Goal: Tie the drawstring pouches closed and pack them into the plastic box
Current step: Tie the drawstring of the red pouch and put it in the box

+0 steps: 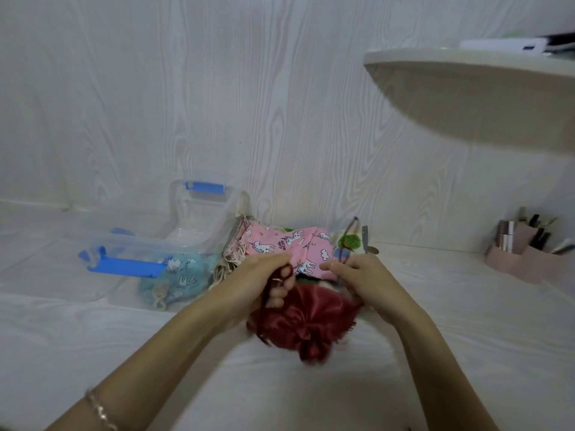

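A dark red satin pouch point(314, 318) lies gathered on the white table in front of me. My left hand point(264, 281) grips one end of its dark red drawstring point(281, 275). My right hand point(361, 275) pinches the other cord end, which rises in a loop above the fingers. Behind my hands lies a pink unicorn-print pouch point(289, 244) on a heap with a white pouch with a green print point(348, 241). A clear plastic box point(199, 222) with blue latches stands open at the left, and a light blue pouch point(180, 278) lies against its front.
The box's clear lid with a blue clip point(127, 262) lies at the box's front left. A pink organiser point(525, 253) with small items stands at the right. A white shelf point(466, 88) juts out overhead on the right. A wood-grain wall stands close behind.
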Motion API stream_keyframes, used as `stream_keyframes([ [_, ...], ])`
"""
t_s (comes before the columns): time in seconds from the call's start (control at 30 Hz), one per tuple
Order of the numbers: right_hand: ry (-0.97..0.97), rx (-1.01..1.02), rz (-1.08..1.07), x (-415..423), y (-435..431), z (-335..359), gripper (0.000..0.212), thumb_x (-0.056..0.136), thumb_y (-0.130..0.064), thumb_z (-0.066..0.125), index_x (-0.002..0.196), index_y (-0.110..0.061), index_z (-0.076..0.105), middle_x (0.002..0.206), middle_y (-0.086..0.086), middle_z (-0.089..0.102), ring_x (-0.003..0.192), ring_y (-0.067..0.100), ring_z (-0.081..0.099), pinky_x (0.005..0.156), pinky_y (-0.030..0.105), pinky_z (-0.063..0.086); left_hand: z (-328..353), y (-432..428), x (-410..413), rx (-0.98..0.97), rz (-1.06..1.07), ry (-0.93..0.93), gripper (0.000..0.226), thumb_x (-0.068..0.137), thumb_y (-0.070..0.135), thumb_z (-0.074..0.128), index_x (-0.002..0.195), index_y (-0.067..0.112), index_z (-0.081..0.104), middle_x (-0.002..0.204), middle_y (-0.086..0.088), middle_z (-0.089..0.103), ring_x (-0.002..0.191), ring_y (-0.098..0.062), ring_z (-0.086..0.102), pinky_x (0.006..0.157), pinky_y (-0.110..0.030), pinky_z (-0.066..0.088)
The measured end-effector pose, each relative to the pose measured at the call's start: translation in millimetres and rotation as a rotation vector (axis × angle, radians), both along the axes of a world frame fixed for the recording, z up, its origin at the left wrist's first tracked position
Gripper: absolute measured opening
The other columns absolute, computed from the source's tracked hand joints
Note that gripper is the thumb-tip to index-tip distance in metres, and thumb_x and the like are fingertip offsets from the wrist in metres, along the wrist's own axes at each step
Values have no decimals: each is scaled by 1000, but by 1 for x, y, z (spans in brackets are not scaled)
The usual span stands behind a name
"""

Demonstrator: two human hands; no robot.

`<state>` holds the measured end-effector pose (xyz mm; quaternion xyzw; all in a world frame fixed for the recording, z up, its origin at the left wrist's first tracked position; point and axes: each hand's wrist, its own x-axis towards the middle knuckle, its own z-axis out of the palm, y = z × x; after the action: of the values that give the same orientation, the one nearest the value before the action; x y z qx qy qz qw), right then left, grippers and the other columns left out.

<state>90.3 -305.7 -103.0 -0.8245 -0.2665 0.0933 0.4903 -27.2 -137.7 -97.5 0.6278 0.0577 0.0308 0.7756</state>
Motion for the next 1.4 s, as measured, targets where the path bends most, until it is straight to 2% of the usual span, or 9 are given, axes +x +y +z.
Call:
stream_keyframes([
  [0.1,-182,-210,114,-8,19,9,32,86,-28,70,62,-6,65,52,-4,38,44,2,29,47,22,25,19,-7,-1,260,-34,-90,29,83,21,52,55,13,57,69,-8,58,59,-17,53,60,-25,49],
  [0.27,-222,-378,321,-26,32,14,26,90,-26,66,65,-31,61,44,-18,48,43,-2,43,49,14,29,36,-6,-2,771,61,-182,24,90,16,49,72,1,54,64,1,49,58,-10,41,59,-25,36],
  [0.47,267,42,525,-37,16,7,36,77,-8,47,103,-7,73,94,14,65,64,4,44,52,17,27,35,-1,18,1123,207,-236,18,95,29,54,86,17,64,59,10,51,56,-5,48,60,-24,38],
  [0.57,264,84,475,-33,13,-3,29,97,-26,52,95,-10,76,72,1,55,60,4,39,53,17,28,28,-3,28,1349,323,-245,13,91,34,58,94,24,65,88,6,57,90,-15,54,84,-35,43],
  [0.7,277,173,349,-30,12,-8,34,101,-27,47,87,-8,72,62,-4,48,55,4,38,51,17,29,10,-8,18,1106,526,-318,19,88,41,58,88,22,55,84,6,57,79,-11,53,73,-31,44],
  [0.93,300,250,320,-30,15,-7,34,100,-24,48,88,-17,78,61,-4,48,54,3,38,50,16,30,-1,10,-3,911,62,-118,11,80,29,76,80,18,74,47,10,44,43,-3,32,47,-20,28],
  [1.13,274,221,293,-31,17,-7,29,99,-24,50,94,-12,76,59,-7,51,55,5,40,50,15,35,6,13,-4,1047,14,-63,38,86,28,70,53,13,57,48,6,32,43,-7,27,44,-19,22],
  [1.3,236,239,252,-26,13,-8,29,99,-25,51,97,-12,77,59,-7,50,54,5,40,52,15,35,9,7,-9,1114,2,-48,38,98,28,48,60,21,51,55,5,41,49,-5,38,50,-21,29],
  [1.4,195,257,175,-20,6,-7,37,98,-22,51,102,11,68,56,-14,56,57,-1,50,57,11,38,5,6,-11,1273,212,46,34,100,24,34,69,14,43,70,-1,47,73,-23,50,65,-31,36],
])
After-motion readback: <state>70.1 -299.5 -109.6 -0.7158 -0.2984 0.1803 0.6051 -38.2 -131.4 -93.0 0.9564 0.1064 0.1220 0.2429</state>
